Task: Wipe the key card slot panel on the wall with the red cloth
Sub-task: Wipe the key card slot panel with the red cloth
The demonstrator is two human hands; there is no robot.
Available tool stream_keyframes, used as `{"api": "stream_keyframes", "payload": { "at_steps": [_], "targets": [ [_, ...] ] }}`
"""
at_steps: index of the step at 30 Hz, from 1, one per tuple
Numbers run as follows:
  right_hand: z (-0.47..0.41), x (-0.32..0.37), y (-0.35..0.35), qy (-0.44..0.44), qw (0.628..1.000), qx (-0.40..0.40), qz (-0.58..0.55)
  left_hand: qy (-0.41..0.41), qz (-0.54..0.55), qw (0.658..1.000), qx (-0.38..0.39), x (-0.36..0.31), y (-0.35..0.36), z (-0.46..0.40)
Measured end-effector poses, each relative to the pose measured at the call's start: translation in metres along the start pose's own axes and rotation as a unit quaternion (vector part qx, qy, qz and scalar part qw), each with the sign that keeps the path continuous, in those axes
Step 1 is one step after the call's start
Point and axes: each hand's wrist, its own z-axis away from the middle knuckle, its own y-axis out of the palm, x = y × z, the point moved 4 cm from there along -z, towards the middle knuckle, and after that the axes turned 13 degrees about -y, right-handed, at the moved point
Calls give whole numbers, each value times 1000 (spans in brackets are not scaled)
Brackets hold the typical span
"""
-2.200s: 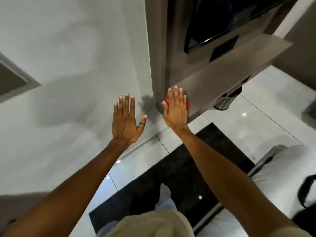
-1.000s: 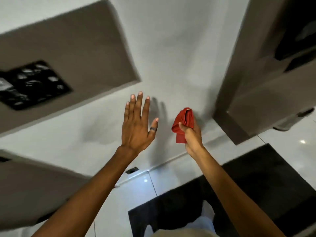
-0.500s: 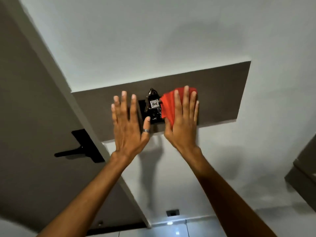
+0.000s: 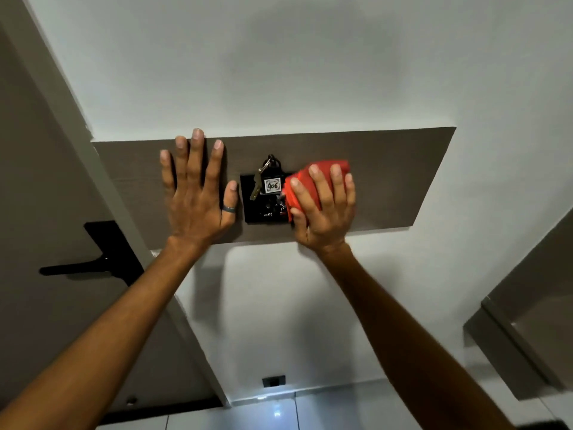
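A black key card slot panel (image 4: 259, 209) is set in a brown wall board (image 4: 397, 181). A key with a tag marked 406 (image 4: 272, 185) hangs from the slot. My right hand (image 4: 322, 209) presses the bunched red cloth (image 4: 299, 187) against the right side of the panel, with its fingers spread over the cloth. The panel's right edge is hidden under cloth and hand. My left hand (image 4: 198, 193) lies flat and open on the board just left of the panel, a ring on its thumb.
A grey door with a black lever handle (image 4: 93, 259) stands at the left. A small black wall socket (image 4: 273, 381) sits low near the tiled floor. A grey cabinet edge (image 4: 511, 342) juts in at the lower right.
My right hand has bunched the cloth tighter and shifted it slightly right and down on the panel. My left hand has moved a little left and up along the board, uncovering the panel's left edge.
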Motion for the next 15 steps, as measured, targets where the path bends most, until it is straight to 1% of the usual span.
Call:
{"api": "stream_keyframes", "payload": {
  "at_steps": [3,5,7,9,11,13,15],
  "targets": [
    [28,11,-3,20,1000,7,17,15,-8,1000,-15,-1,2,3],
    [11,11,-2,38,999,-3,10,13,-11,1000,-23,0,3,2],
    [-19,9,-3,76,997,-29,6,12,-12,999,-32,0,2,1],
    [-24,9,1,106,993,-42,2,6,-10,1000,-29,0,4,2],
    [0,16,0,93,995,-37,5,6,-9,999,-34,1,4,4],
    [24,19,-1,77,997,-8,8,10,-15,999,-34,0,4,6],
    [22,22,-1,96,995,-7,7,11,-17,999,-37,0,3,5]
  ]
}}
